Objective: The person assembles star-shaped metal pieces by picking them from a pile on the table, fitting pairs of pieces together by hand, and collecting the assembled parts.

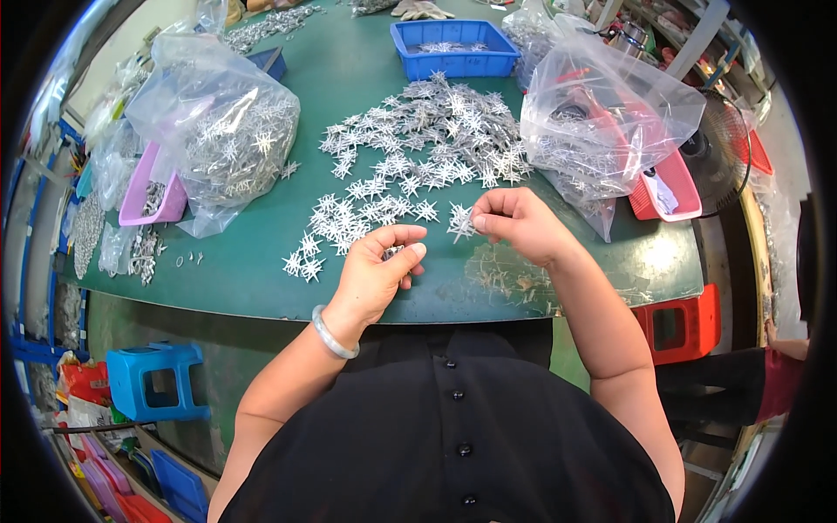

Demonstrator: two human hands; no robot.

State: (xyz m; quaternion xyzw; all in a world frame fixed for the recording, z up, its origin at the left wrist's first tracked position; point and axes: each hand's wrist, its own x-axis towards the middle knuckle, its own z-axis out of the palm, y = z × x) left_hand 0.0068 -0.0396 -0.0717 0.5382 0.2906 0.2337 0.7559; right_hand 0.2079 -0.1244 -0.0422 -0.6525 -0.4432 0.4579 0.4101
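Observation:
My right hand (521, 225) is closed in a pinch on one spiky, silver star-shaped metal piece (460, 223), which it holds just above the green table. Close by on the left, my left hand (377, 268) is curled with thumb and forefinger near each other. Small shiny metal pieces (393, 252) show partly inside its palm; the fingers hide their exact shape. Beyond both hands spreads a large heap of the same silver star pieces (453, 131), thinning toward my left hand.
A green table (349, 292) carries clear plastic bags of star pieces, one at left (240, 144) and one at right (584, 144). There are a pink basket (154, 196), a red basket (676, 196) and a blue tray (453, 65). Blue (157, 381) and red (689, 324) stools stand below.

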